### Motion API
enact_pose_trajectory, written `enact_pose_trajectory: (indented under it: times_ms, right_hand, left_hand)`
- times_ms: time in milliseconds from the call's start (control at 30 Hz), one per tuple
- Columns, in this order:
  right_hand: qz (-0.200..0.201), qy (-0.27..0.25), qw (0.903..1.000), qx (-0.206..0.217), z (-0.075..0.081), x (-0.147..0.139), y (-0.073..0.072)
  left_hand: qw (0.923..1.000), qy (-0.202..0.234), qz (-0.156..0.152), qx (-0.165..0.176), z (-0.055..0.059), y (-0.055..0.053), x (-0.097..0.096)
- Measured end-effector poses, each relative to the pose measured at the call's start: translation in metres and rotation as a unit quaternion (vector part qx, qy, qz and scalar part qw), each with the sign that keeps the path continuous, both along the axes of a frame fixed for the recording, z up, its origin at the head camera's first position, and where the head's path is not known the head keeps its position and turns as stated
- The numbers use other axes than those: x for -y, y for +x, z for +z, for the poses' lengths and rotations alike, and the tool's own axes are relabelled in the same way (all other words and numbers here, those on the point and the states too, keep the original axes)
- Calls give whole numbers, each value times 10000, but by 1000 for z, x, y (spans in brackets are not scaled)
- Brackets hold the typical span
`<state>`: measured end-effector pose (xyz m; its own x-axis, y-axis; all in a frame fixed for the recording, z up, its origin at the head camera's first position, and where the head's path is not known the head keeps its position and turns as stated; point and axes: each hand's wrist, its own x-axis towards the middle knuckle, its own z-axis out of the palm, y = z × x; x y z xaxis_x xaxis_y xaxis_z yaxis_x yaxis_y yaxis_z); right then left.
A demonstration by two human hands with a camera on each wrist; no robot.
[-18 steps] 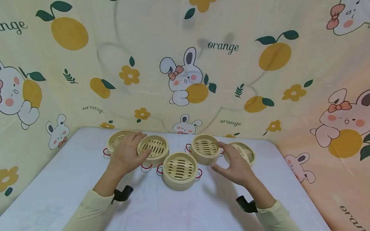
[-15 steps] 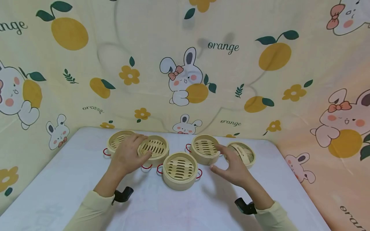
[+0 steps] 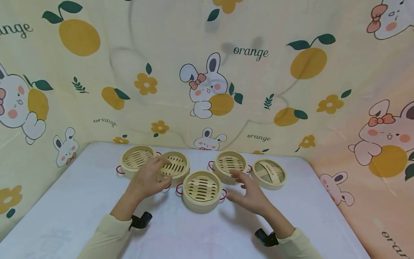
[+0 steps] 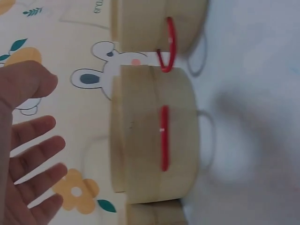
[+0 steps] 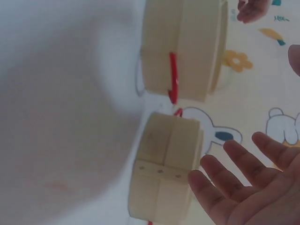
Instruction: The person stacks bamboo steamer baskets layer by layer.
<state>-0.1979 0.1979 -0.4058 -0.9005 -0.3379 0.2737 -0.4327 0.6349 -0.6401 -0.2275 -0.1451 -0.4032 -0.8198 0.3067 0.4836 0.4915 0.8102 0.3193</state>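
Small bamboo steamer baskets with slatted bases and red loop handles sit on the white table. My left hand (image 3: 150, 180) hovers with relaxed fingers over the second basket from the left (image 3: 176, 168), hiding part of it; the far-left basket (image 3: 137, 158) is just behind. In the left wrist view my left hand (image 4: 35, 159) holds nothing, fingers spread beside a basket (image 4: 157, 136). My right hand (image 3: 250, 194), also relaxed, overlaps the near rim of the back-right basket (image 3: 229, 165). The right wrist view has its spread fingers (image 5: 213, 187) beside a basket (image 5: 164, 168).
Nearest the person, the front basket (image 3: 202, 192) stands between both hands. A round bamboo lid with a woven top and a strap (image 3: 269, 174) lies at far right. Behind the white table (image 3: 194, 237) hangs a printed cloth (image 3: 161, 72) with rabbits and oranges.
My right hand has drawn back toward me and to the left, away from the lid. My left hand has shifted right and slightly nearer, uncovering more of the far-left basket. The baskets stay put.
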Motion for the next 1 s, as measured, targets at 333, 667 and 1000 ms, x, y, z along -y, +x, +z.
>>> enact_pose_trajectory:
  times_ms: [333,667,1000]
  right_hand:
    - [-2,-263,9984,505,-16,12,-2]
    - [-67,-424,9952,875,-26,20,-2]
    - [151,-701,9916,1074,-31,25,0]
  left_hand:
    - [9996,-263,-42,83,-20,-9,-4]
    - [9982,-160,59,575,-32,-14,-1]
    - [9997,-19,-21,249,-37,-18,-1]
